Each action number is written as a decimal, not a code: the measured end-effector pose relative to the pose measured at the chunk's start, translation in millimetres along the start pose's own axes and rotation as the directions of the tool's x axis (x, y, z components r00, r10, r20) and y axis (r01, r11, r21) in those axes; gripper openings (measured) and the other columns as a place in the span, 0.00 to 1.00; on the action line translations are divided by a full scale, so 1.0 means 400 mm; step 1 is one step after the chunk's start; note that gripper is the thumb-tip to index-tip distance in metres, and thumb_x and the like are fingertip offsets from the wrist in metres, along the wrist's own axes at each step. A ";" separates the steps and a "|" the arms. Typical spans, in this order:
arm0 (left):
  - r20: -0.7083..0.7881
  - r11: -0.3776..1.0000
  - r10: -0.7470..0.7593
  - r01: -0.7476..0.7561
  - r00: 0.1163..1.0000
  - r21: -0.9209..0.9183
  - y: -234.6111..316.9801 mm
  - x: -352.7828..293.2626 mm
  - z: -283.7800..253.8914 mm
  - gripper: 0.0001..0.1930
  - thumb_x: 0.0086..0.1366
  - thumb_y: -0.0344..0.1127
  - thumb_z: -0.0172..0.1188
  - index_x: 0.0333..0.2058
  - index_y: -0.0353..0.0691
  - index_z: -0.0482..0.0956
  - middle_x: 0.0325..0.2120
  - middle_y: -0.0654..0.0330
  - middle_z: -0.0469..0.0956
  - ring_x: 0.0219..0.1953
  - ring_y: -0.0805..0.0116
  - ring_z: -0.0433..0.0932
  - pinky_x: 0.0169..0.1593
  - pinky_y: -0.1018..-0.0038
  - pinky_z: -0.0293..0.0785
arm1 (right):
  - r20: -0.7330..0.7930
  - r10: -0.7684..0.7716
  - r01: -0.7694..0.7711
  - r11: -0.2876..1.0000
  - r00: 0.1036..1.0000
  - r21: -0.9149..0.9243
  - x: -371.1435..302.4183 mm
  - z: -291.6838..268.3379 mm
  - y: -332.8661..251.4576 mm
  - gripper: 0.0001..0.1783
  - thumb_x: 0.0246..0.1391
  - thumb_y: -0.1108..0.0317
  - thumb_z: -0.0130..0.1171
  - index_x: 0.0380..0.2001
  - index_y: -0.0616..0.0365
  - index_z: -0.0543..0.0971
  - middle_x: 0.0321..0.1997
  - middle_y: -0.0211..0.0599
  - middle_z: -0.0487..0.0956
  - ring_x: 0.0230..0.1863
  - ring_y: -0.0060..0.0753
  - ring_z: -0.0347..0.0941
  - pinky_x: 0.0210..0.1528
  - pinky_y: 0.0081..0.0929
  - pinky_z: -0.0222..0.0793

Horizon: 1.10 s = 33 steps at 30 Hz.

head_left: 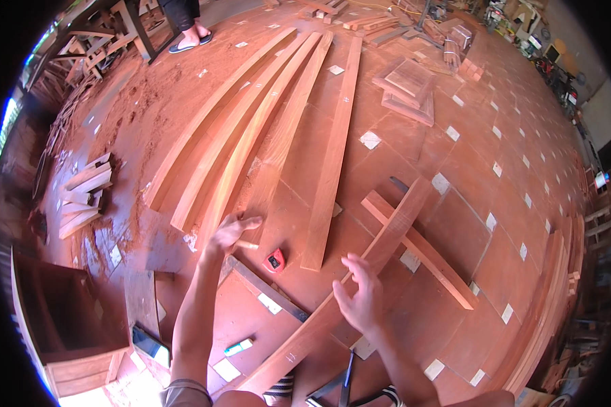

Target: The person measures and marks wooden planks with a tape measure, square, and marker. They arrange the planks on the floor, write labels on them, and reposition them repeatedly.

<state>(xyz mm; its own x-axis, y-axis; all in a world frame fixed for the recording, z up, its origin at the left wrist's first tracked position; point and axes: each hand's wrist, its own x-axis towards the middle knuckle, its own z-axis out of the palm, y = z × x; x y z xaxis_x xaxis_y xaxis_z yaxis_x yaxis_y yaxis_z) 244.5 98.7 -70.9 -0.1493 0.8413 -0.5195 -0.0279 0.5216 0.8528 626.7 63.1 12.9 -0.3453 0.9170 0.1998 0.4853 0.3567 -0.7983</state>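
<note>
My left hand (231,233) is over the near ends of the long wooden boards, beside a pale board (278,146); its fingers are stretched out, and whether it touches the wood I cannot tell. My right hand (361,296) is open, fingers apart, above or beside a long reddish plank (305,339) that runs diagonally in front of me. The plank's far part lies across a shorter wooden piece (445,273). Between my hands, a red tape measure (274,261) sits on the floor. A dark carpenter's square (278,299) lies nearer to me.
More long boards (336,146) fan out ahead. Small offcuts (85,193) are piled at left, near a wooden cabinet (44,305). A phone (151,346) and a small white-and-blue box (239,347) lie close by. Planks (543,305) line the right. Another person's feet (191,41) stand at the far left.
</note>
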 end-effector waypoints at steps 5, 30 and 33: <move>0.106 0.911 -0.086 0.121 0.991 -0.394 -0.070 -0.369 -0.010 0.31 0.67 0.46 0.74 0.61 0.32 0.77 0.51 0.60 0.83 0.53 0.69 0.81 0.58 0.67 0.78 | 0.254 -0.045 0.030 0.998 0.966 0.062 0.194 -0.094 0.081 0.28 0.59 0.65 0.71 0.62 0.62 0.79 0.62 0.49 0.82 0.57 0.45 0.83 0.54 0.39 0.82; -0.599 0.860 -0.392 0.509 0.698 0.030 -0.112 -1.681 0.347 0.45 0.47 0.49 0.83 0.61 0.32 0.78 0.49 0.51 0.85 0.52 0.62 0.83 0.59 0.66 0.77 | 0.526 -0.539 0.647 0.762 0.658 -0.028 0.284 0.021 -0.001 0.28 0.58 0.67 0.70 0.61 0.64 0.79 0.61 0.51 0.83 0.59 0.50 0.81 0.65 0.43 0.76; -0.724 0.777 -0.258 0.583 0.640 0.237 -0.112 -1.653 0.398 0.40 0.45 0.44 0.84 0.57 0.36 0.78 0.47 0.49 0.85 0.51 0.54 0.84 0.59 0.61 0.78 | 0.544 -0.627 0.778 0.623 0.558 -0.080 0.256 0.002 -0.033 0.34 0.55 0.73 0.72 0.65 0.65 0.75 0.66 0.51 0.78 0.66 0.55 0.75 0.70 0.45 0.72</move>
<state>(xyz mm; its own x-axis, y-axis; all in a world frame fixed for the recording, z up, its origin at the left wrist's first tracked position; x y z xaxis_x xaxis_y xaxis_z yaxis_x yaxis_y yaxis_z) 501.8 -458.5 225.8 -0.8038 0.3007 -0.5133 0.1259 0.9293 0.3472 584.3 152.0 43.4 -0.9338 0.1905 0.3029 0.0977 0.9501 -0.2963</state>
